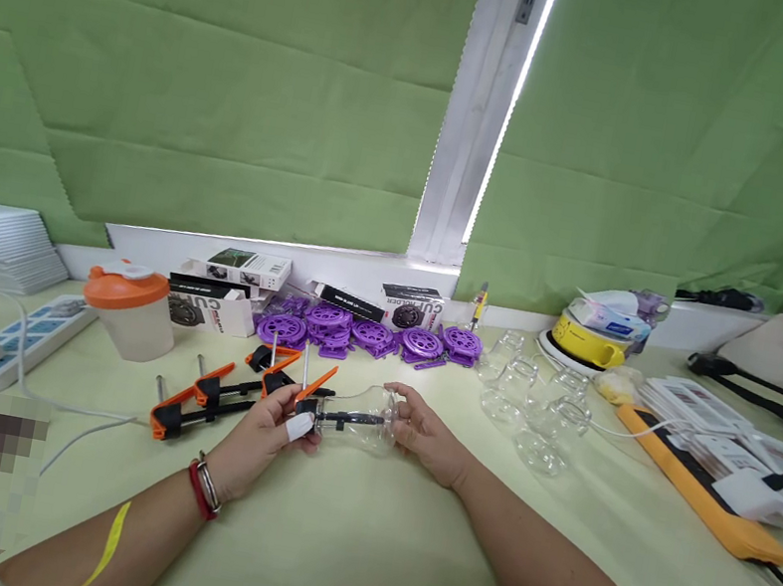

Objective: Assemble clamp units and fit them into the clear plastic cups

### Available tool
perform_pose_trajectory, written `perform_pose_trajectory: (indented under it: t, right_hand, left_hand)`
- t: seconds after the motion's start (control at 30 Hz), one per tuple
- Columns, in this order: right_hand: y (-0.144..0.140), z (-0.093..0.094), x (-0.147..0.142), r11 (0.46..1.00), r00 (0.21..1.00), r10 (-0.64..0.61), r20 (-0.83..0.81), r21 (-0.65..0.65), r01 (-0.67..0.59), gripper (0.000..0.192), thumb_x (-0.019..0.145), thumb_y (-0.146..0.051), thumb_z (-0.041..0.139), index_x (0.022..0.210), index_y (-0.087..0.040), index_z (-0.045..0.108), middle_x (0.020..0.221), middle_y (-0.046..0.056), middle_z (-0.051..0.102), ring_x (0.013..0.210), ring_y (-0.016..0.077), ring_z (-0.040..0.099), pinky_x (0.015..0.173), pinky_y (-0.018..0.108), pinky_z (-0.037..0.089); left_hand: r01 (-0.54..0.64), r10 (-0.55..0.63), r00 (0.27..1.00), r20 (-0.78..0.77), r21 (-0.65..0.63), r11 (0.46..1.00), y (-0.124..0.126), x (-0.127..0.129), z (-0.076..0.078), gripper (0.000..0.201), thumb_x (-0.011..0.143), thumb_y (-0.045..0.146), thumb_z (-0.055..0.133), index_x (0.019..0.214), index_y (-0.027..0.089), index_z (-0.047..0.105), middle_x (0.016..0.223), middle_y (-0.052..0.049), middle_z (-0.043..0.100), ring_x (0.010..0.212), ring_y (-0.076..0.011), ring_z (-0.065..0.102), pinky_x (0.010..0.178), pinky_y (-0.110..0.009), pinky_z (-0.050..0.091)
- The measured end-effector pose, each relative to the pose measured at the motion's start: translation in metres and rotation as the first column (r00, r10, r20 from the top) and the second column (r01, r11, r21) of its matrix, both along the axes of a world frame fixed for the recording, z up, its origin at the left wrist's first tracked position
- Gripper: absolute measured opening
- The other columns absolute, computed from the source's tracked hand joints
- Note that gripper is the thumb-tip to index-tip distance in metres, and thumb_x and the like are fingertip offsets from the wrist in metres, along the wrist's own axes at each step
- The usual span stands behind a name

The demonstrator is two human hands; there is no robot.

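My left hand [273, 424], its thumb wrapped in white, is closed on an orange-and-black bar tool [308, 404] with a metal pin. A clear, waisted vessel [373, 421] lies sideways between my hands. The tool's black bar shows inside or behind it; I cannot tell which. With bent fingers, my right hand [425, 435] grips the vessel's right end. Several similar orange-and-black tools [189, 409] lie beside my left hand. More clear vessels [542, 446] stand to the right of my right hand.
Purple round holders [373, 335] and printed boxes [214, 307] line the back. At left are an orange-lidded cup [130, 313] and a power strip [24, 339] with cables. A yellow lidded bowl [587, 340] and an orange-edged power strip [697, 488] lie at right.
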State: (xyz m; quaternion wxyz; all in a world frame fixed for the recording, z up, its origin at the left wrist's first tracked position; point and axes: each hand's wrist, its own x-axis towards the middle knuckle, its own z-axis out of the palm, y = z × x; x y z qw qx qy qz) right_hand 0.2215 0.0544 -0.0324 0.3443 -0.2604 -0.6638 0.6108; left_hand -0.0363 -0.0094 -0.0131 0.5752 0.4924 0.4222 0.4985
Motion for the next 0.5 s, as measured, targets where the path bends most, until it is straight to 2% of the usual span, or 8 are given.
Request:
perform_pose_trajectory:
  t: [0.1, 0.2, 0.3, 0.37, 0.43, 0.5]
  right_hand:
    - [0.0007, -0.0009, 0.0002, 1.000, 1.000, -0.001, -0.001, 0.015, 0.001, 0.061, 0.081, -0.051, 0.057, 0.132, -0.025, 0.037, 0.101, 0.006, 0.052, 0.072, 0.0119, 0.046, 0.059, 0.024, 0.036]
    - [0.0006, -0.0013, 0.0021, 0.998, 1.000, 0.011, -0.021, 0.066, -0.009, 0.066, 0.076, -0.049, 0.065, 0.132, -0.025, 0.039, 0.115, 0.008, 0.047, 0.088, 0.0154, 0.048, 0.068, 0.027, 0.039]
    - [-0.0004, -0.0004, 0.0027, 0.998, 0.999, 0.004, -0.033, 0.062, -0.002, 0.078, 0.071, -0.041, 0.073, 0.137, -0.029, 0.031, 0.120, 0.008, 0.044, 0.094, 0.0156, 0.047, 0.079, 0.030, 0.040]
    - [-0.0007, -0.0001, 0.0017, 0.999, 1.000, -0.005, -0.028, 0.037, 0.006, 0.077, 0.074, -0.042, 0.070, 0.137, -0.029, 0.029, 0.112, 0.007, 0.048, 0.087, 0.0140, 0.049, 0.076, 0.029, 0.041]
    - [-0.0006, -0.0009, 0.0002, 1.000, 1.000, -0.018, -0.004, 0.013, 0.019, 0.066, 0.079, -0.048, 0.063, 0.134, -0.026, 0.034, 0.097, 0.005, 0.051, 0.075, 0.0124, 0.048, 0.067, 0.027, 0.040]
    - [-0.0004, -0.0023, -0.0005, 0.999, 0.999, -0.035, 0.016, 0.011, 0.034, 0.062, 0.081, -0.054, 0.057, 0.132, -0.023, 0.039, 0.092, 0.004, 0.052, 0.070, 0.0123, 0.046, 0.061, 0.026, 0.038]
  left_hand:
    - [0.010, -0.010, 1.000, -0.001, 0.002, 1.000, -0.0003, 0.0005, 0.0004, 0.043, 0.074, 0.035, 0.068, 0.109, 0.018, 0.052, 0.092, -0.003, 0.060, 0.077, -0.0175, 0.062, 0.075, -0.038, 0.053]
    - [0.006, -0.006, 1.000, -0.004, -0.010, 1.000, -0.0004, 0.0007, 0.0014, 0.042, 0.075, 0.035, 0.068, 0.110, 0.018, 0.052, 0.094, -0.004, 0.060, 0.077, -0.0174, 0.062, 0.075, -0.038, 0.053]
    - [0.000, 0.000, 1.000, 0.000, -0.016, 1.000, -0.0004, 0.0007, 0.0017, 0.043, 0.075, 0.035, 0.068, 0.110, 0.017, 0.051, 0.093, -0.004, 0.060, 0.076, -0.0173, 0.062, 0.075, -0.038, 0.053]
    - [-0.004, 0.004, 1.000, 0.002, -0.012, 1.000, -0.0005, 0.0006, 0.0014, 0.045, 0.074, 0.035, 0.069, 0.111, 0.018, 0.051, 0.092, -0.003, 0.060, 0.076, -0.0173, 0.062, 0.075, -0.038, 0.053]
    - [-0.002, 0.003, 1.000, 0.005, -0.004, 1.000, -0.0006, 0.0007, 0.0012, 0.046, 0.073, 0.035, 0.069, 0.111, 0.018, 0.051, 0.091, -0.003, 0.060, 0.076, -0.0174, 0.062, 0.075, -0.038, 0.053]
    - [0.005, -0.005, 1.000, 0.007, -0.003, 1.000, -0.0006, 0.0009, 0.0014, 0.044, 0.073, 0.035, 0.069, 0.110, 0.018, 0.051, 0.091, -0.003, 0.061, 0.076, -0.0176, 0.063, 0.075, -0.038, 0.053]
